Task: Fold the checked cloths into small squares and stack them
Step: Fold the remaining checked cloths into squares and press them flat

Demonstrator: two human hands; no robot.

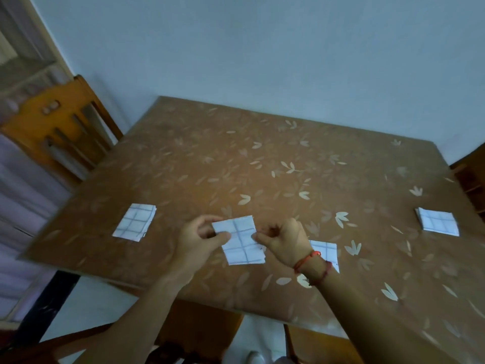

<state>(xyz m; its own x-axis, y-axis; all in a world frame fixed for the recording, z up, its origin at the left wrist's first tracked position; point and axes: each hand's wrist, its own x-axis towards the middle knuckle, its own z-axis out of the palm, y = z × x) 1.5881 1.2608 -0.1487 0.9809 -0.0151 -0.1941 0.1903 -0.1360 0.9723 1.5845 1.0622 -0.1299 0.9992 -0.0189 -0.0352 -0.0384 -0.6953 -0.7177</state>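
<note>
The folded checked cloth [240, 240] sits between my two hands near the front edge of the table [262, 158], a white square crossed by grey lines, turned a little askew. My left hand [199, 237] pinches its left edge, thumb lying on top and the curled fingers tucked behind and under. My right hand [282, 241] pinches the right edge between thumb and forefinger, the other fingers curled into the palm. Whether the cloth's lower edge rests on the tabletop or hangs just above it, I cannot tell. Just beside my right wrist, partly hidden by it, a second folded cloth [324, 252] lies flat on the table. A red thread bracelet [311, 261] circles that wrist. Off to my left, apart from my hands, a third folded cloth [134, 222] lies flat near the table's left edge. Well away at the far right a fourth folded cloth [437, 222] lies close to that edge, its left side showing layered folds. The tabletop is brown with a pale leaf pattern. A wooden chair [57, 127] stands against the table's left far corner, and a plain pale wall [262, 48] rises behind the table.
</note>
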